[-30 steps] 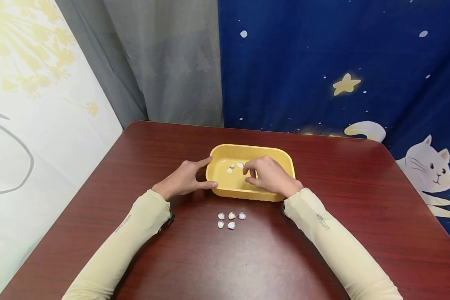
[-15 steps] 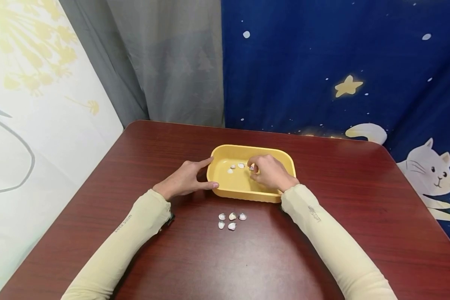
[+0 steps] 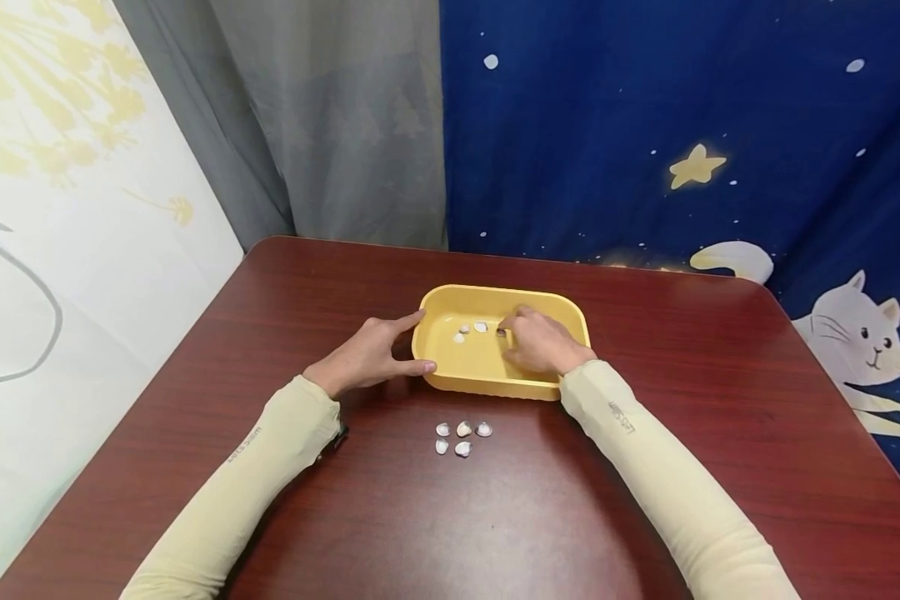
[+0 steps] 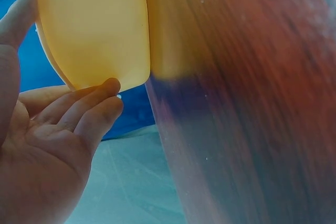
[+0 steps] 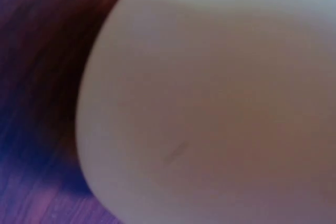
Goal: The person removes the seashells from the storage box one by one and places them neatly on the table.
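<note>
A yellow rectangular tub point(image 3: 487, 388) stands on the table. My left hand point(image 3: 371, 354) rests on its left end, thumb on the near corner and fingers at the far corner. In the left wrist view, the fingers point(image 4: 94, 109) lie fairly straight against the tub's outer wall point(image 4: 100, 30). Inside the tub my right hand point(image 3: 543, 340) reaches in from the right, its bent fingers at a small dark-edged seashell point(image 3: 501, 332); the thumb side is partly hidden. Several pale seashells, among them a white shell point(image 3: 481, 327), lie on the tub floor. The right wrist view shows only a blurred pale surface.
Several more seashells point(image 3: 463, 429) lie in two short rows on the dark red table point(image 3: 390, 517), in front of the tub. A grey curtain point(image 3: 360, 125) and a blue curtain point(image 3: 570, 125) hang behind the table.
My right hand has moved slightly inside the tub, and its fingers have closed in around the dark-edged seashell. The left hand and the shells on the table stay in place.
</note>
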Action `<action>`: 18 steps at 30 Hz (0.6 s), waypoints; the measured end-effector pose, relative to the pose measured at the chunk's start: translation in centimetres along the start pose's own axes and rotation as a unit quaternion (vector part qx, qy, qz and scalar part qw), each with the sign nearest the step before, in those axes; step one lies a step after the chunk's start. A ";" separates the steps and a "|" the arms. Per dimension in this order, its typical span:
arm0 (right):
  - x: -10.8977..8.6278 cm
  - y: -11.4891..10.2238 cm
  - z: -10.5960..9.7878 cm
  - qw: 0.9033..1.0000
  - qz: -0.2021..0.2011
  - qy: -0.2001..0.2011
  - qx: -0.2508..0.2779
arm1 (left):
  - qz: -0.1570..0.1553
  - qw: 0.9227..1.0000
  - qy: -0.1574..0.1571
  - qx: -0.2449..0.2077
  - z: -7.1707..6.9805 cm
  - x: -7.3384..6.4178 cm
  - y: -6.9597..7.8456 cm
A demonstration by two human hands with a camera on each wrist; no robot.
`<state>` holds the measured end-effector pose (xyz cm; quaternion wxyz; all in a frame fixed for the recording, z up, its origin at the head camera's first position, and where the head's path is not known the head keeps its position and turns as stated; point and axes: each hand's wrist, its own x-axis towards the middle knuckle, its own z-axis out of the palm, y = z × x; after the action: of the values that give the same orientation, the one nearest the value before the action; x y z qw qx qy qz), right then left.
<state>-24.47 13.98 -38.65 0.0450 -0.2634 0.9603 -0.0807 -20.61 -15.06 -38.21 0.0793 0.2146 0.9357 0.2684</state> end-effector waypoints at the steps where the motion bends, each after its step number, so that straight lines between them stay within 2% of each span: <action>1: 0.0 0.0 0.0 1.000 0.000 -0.002 0.000 | -0.002 1.000 0.000 0.000 0.0 0.0 0.0; 5: 0.0 0.1 -0.1 1.000 0.000 -0.001 0.009 | -0.004 1.000 0.003 0.003 0.0 0.0 0.1; 12: -0.1 0.1 0.1 0.998 -0.040 0.033 0.019 | -0.003 1.000 0.003 -0.002 0.1 -0.2 0.1; 18: 0.0 0.0 0.1 0.998 -0.048 0.038 0.016 | -0.002 1.000 0.005 -0.005 0.0 -0.1 0.0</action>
<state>-24.53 13.98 -38.76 0.0091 -0.3051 0.9462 -0.1077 -20.47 -15.08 -38.24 0.0760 0.2110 0.9352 0.2739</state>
